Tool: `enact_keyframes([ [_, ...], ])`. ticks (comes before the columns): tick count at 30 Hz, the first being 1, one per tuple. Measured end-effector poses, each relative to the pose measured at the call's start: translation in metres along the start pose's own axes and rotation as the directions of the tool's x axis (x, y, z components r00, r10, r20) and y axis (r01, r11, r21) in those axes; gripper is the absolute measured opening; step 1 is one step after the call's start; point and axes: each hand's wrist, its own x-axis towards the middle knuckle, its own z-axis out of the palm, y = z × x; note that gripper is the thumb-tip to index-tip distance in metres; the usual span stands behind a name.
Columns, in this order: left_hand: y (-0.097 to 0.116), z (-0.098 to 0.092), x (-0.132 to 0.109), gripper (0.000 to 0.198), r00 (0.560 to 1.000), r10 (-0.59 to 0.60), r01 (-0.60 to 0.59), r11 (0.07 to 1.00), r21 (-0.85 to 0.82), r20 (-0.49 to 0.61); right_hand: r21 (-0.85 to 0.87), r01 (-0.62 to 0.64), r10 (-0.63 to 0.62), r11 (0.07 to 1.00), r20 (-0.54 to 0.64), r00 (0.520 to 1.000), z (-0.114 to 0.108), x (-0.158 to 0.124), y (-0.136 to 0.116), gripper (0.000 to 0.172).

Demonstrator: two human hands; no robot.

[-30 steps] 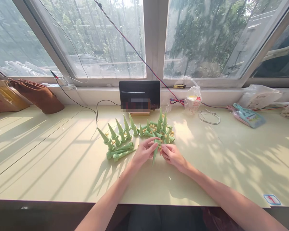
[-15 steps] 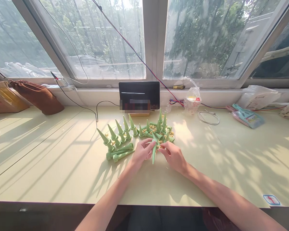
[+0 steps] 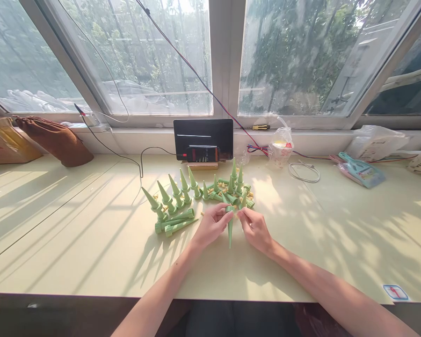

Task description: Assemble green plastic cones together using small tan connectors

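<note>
My left hand [image 3: 215,222] is closed around the collar of a green plastic spike [image 3: 230,232], whose point hangs down toward me. Close by on its right, my right hand [image 3: 254,227] is pinched by the spike's wide end; what its fingertips hold, if anything, is too small to make out. Beyond the hands lies a pile of green spikes and tubes [image 3: 233,200] mixed with small tan pieces. A row of upright green spikes [image 3: 176,189] stands to the left, with two ribbed green spikes [image 3: 180,226] lying in front of it.
Behind the pile, a phone [image 3: 205,155] leans against a dark tablet [image 3: 203,131] on a stand. A brown drawstring bag [image 3: 56,142] and a cardboard box [image 3: 9,142] are at far left. On the right are a bagged cup [image 3: 281,147], a coiled cable [image 3: 304,172] and a teal dustpan-like item [image 3: 363,172].
My left hand has shifted slightly right and turned the spike, so its point now hangs straighter down and nearer me. My right hand's fingers have drawn closer together.
</note>
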Motion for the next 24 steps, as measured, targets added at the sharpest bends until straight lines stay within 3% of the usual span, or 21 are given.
enact_keyframes([
  [10, 0.000, 0.001, -0.004, 0.037, 0.995, 0.093, -0.096, 0.983, 0.157, 0.022, 0.137, -0.152, 0.142, 0.979, 0.074, 0.987, -0.001, 0.003, 0.003, 0.044],
  [16, 0.000, 0.001, -0.003, 0.035, 0.995, 0.098, -0.102, 0.985, 0.139, 0.034, 0.170, -0.220, 0.200, 0.961, 0.129, 0.971, -0.001, 0.005, 0.004, 0.045],
  [20, 0.001, -0.001, 0.000, 0.039, 0.999, 0.041, -0.040, 0.999, 0.036, -0.013, 0.144, -0.185, 0.174, 0.972, 0.087, 0.981, 0.000, 0.004, -0.002, 0.044],
  [24, 0.005, -0.003, 0.003, 0.045, 0.994, -0.076, 0.068, 0.993, -0.097, -0.077, 0.023, -0.041, 0.039, 0.999, 0.084, 0.996, -0.001, 0.002, -0.002, 0.029],
])
